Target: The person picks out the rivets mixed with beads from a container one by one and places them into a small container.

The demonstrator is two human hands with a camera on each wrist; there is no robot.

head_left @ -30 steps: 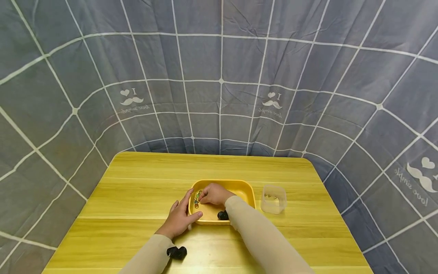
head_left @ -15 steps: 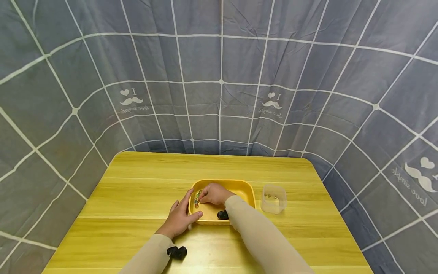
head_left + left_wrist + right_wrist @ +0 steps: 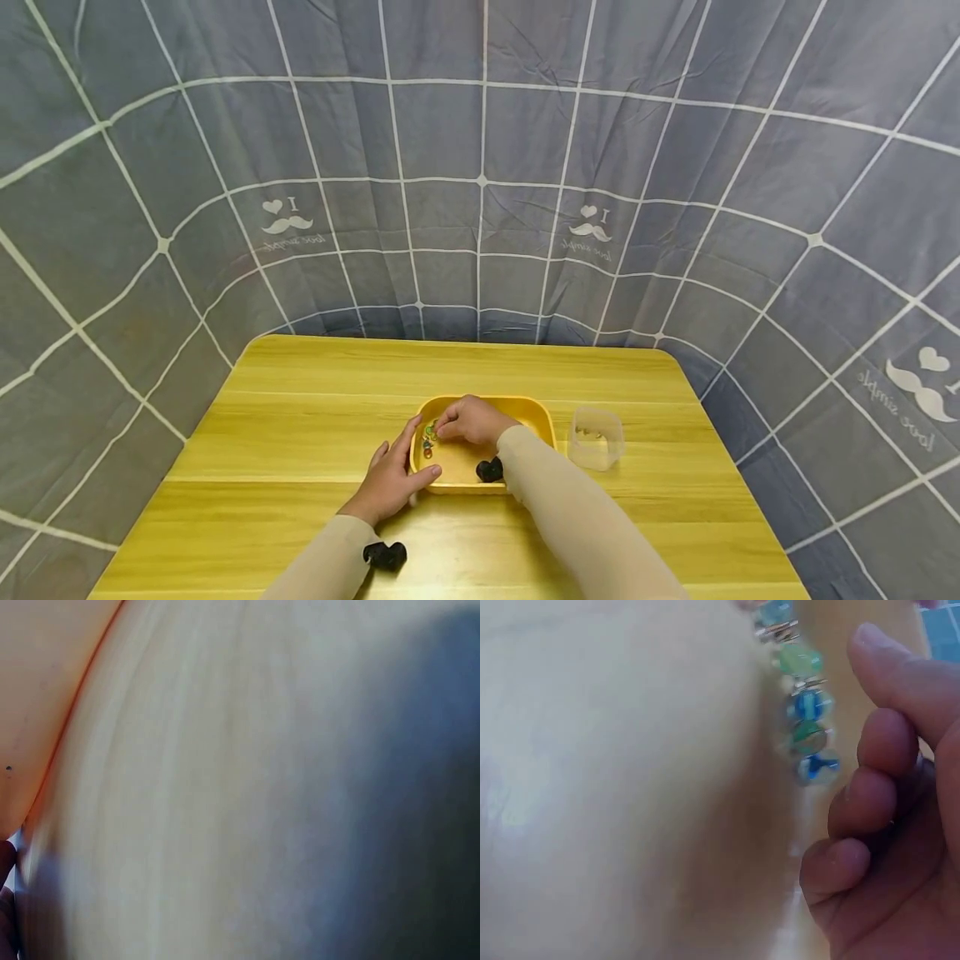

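Observation:
My left hand (image 3: 387, 481) lies against the front left corner of a yellow tray (image 3: 517, 486), fingers along its left side and thumb on the front rim. The left wrist view catches only fingertips beside the tray wall (image 3: 45, 690). Inside the tray, my right hand (image 3: 471, 421) reaches to the left end. Its lower fingers (image 3: 862, 802) curl toward the palm, and whether they hold anything is hidden. Beside them runs a row of glass marbles (image 3: 810, 736), blue, green and clear, with thin shiny metal pieces (image 3: 778, 630) among them.
To the right of the tray stands a clear plastic box (image 3: 596, 450) with a few small pieces inside. Both stand on a yellow wood-grain table (image 3: 315, 400). A grey grid-patterned curtain (image 3: 442, 208) surrounds the back and sides. Black wrist cameras (image 3: 385, 556) sit on the sleeves.
The head view has shifted slightly. My right hand stays at the marbles with only a slight movement; the left hand keeps its place on the tray.

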